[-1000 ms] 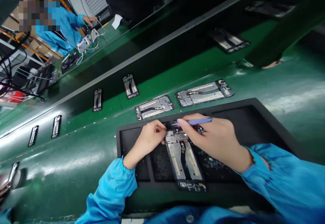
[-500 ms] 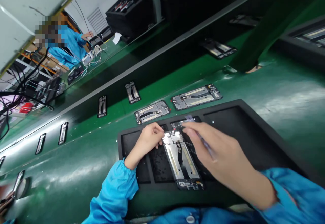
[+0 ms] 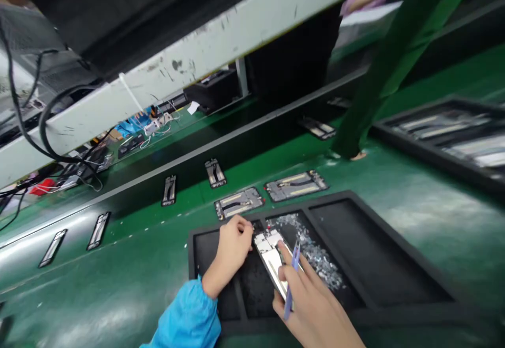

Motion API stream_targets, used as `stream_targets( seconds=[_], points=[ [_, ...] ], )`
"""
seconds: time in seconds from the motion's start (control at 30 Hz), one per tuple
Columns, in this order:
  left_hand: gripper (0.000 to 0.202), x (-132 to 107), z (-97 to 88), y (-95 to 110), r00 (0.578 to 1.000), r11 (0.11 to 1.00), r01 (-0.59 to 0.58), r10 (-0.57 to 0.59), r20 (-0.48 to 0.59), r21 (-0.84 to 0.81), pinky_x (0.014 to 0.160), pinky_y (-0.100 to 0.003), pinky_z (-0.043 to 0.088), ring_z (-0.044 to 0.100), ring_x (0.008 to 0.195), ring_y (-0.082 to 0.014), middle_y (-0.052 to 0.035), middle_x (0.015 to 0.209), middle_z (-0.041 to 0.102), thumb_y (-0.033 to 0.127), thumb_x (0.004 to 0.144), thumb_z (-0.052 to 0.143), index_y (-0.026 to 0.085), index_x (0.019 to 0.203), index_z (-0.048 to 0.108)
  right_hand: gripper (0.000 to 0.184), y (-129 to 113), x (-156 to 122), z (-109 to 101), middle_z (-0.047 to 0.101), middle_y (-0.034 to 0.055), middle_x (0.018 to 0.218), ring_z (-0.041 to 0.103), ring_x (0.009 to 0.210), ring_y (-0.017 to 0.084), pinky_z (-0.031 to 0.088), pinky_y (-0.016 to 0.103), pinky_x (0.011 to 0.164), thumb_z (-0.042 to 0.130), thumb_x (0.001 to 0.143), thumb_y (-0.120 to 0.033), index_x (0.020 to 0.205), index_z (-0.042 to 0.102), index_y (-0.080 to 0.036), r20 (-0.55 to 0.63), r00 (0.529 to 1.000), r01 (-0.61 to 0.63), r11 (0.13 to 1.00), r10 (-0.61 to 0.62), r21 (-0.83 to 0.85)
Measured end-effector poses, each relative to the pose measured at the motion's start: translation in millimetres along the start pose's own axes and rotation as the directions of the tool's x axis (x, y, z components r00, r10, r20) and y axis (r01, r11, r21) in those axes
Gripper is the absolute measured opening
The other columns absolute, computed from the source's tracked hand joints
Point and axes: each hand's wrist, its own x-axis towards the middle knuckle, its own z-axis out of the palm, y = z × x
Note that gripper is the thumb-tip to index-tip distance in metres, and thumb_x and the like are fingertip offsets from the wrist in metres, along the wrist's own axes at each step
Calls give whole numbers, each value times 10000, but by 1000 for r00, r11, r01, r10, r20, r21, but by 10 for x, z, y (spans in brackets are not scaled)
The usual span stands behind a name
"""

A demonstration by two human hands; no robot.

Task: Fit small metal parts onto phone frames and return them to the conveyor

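A bare phone frame lies tilted in a black foam tray in front of me. My left hand rests on the frame's upper left corner, fingers curled against it. My right hand lies over the frame's lower part and grips light blue tweezers, tips pointing up the frame. A heap of small shiny parts fills the tray compartment to the right of the frame.
Two more phone frames lie on the green belt beyond the tray, several smaller ones further left. A green post stands at the right, another tray behind it. A white beam crosses overhead.
The view has tilted upward, so the tray and hands sit lower in the picture. My right hand has drawn back down the frame with the tweezers. My left hand stays at the frame's corner.
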Motion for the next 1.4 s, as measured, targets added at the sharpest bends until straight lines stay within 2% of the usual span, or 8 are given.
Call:
stream_targets(
  seconds=[0.1, 0.23, 0.4, 0.63, 0.93, 1.13, 1.23, 1.4],
  points=[
    [197, 4, -52, -30, 978, 996, -92, 86, -188, -23, 685, -255, 454, 648, 732, -167, -35, 799, 676, 315, 913, 469, 189, 810, 580, 253, 314, 312, -164, 617, 139, 1322, 651, 1140, 306, 574, 388, 806, 505, 768, -125, 995, 553, -227, 19, 999, -35, 995, 33, 95],
    [191, 97, -89, -112, 968, 986, -139, 114, -223, -96, 710, -261, 429, 634, 769, -185, -24, 759, 669, 257, 885, 448, 198, 752, 571, 685, 805, 1347, -183, 658, 56, 1020, 681, 859, 215, 558, 353, 796, 602, 751, -188, 1408, 412, -150, 287, 949, -168, 980, 132, 105],
    [170, 124, -61, -130, 969, 986, -136, 112, -222, -97, 657, -243, 378, 580, 668, -161, 2, 703, 639, 177, 855, 462, 198, 730, 575, 332, 1073, 2624, 473, 674, 50, 1000, 666, 844, 183, 567, 377, 789, 669, 911, -310, 1188, 599, -141, 357, 908, -222, 974, 221, -40],
    [191, 128, 9, -131, 972, 994, -85, 67, -223, -72, 636, -235, 350, 564, 649, -147, 12, 699, 631, 108, 847, 477, 196, 734, 603, 406, 917, 3094, 1153, 590, 116, 1339, 616, 1150, 265, 533, 495, 953, 639, 958, -373, 1308, 584, -172, 337, 910, -202, 968, 242, -150],
    [181, 129, -41, -156, 974, 989, -119, 99, -204, -90, 636, -255, 364, 565, 655, -161, -9, 711, 634, 139, 843, 446, 196, 707, 552, 406, -176, 2936, 1467, 607, 111, 1307, 635, 1107, 253, 555, 474, 915, 638, 961, -365, 1314, 579, -175, 418, 887, -132, 975, 197, -179],
    [177, 137, -77, -157, 983, 971, -93, 55, -174, -220, 501, -214, 374, 537, 507, -116, 1, 672, 607, 245, 865, 414, 195, 740, 529, 342, -37, 3058, 841, 666, 83, 1147, 670, 955, 203, 573, 407, 828, 625, 966, -392, 1213, 619, -156, 470, 854, -161, 973, 222, -166],
    [219, 145, -52, -207, 988, 953, -35, -12, -154, -300, 406, -191, 353, 584, 492, -108, -27, 809, 661, 320, 910, 351, 195, 858, 524, 382, 130, 2554, 341, 706, 61, 971, 695, 905, 237, 540, 359, 792, 667, 887, -395, 1194, 597, -178, 454, 870, -148, 980, 192, -132],
    [242, 123, -35, -234, 992, 950, -27, -13, -124, -312, 405, -186, 395, 649, 530, -115, -45, 883, 699, 333, 931, 344, 188, 970, 533, 477, 162, 796, -424, 718, 26, 842, 684, 637, 180, 522, 262, 573, 611, 852, -353, 1294, 499, -213, 227, 973, -45, 999, 49, -23]
  ],
)
